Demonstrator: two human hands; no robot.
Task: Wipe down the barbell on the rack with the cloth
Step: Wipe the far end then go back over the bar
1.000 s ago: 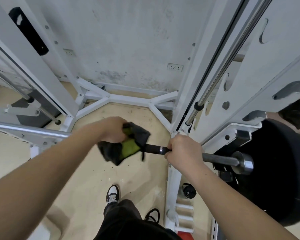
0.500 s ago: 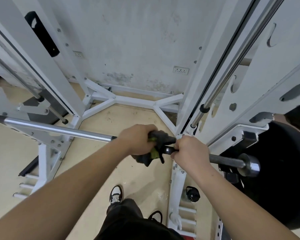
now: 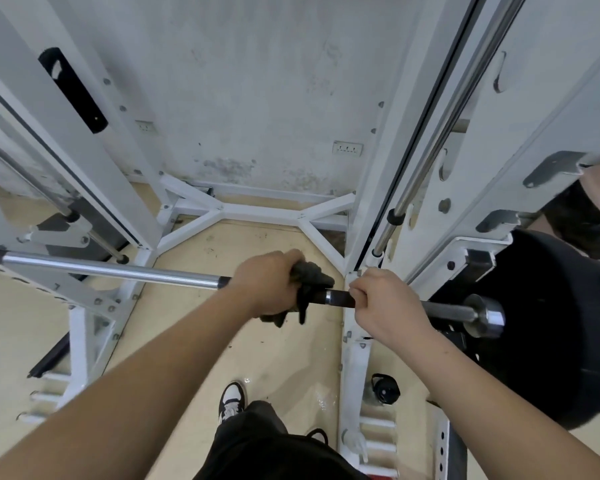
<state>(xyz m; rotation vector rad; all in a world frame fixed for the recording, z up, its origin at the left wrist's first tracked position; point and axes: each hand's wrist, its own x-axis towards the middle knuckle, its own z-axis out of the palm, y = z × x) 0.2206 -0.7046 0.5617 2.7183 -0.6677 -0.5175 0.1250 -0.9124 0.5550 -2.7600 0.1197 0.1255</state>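
Note:
The barbell (image 3: 111,270) runs across the view at waist height, chrome on its left stretch and dark near the middle. A dark grey cloth (image 3: 309,284) is wrapped around the bar. My left hand (image 3: 269,285) grips the cloth around the bar. Just to the right, my right hand (image 3: 381,301) grips the bare bar beside the white rack upright (image 3: 381,188). Beyond that hand the bar's sleeve (image 3: 485,315) ends in a chrome cap in front of a black weight plate (image 3: 561,341).
White rack uprights and chrome guide rods (image 3: 440,133) stand left and right. A white floor brace (image 3: 257,213) lies ahead against the wall. My black-and-white shoe (image 3: 232,400) is on the beige floor. A black bottle (image 3: 383,393) stands by the right rack base.
My left hand has slid the cloth rightward along the bar until it sits close to my right hand. The cloth is now bunched tighter, its green side hidden. My right hand has kept its grip.

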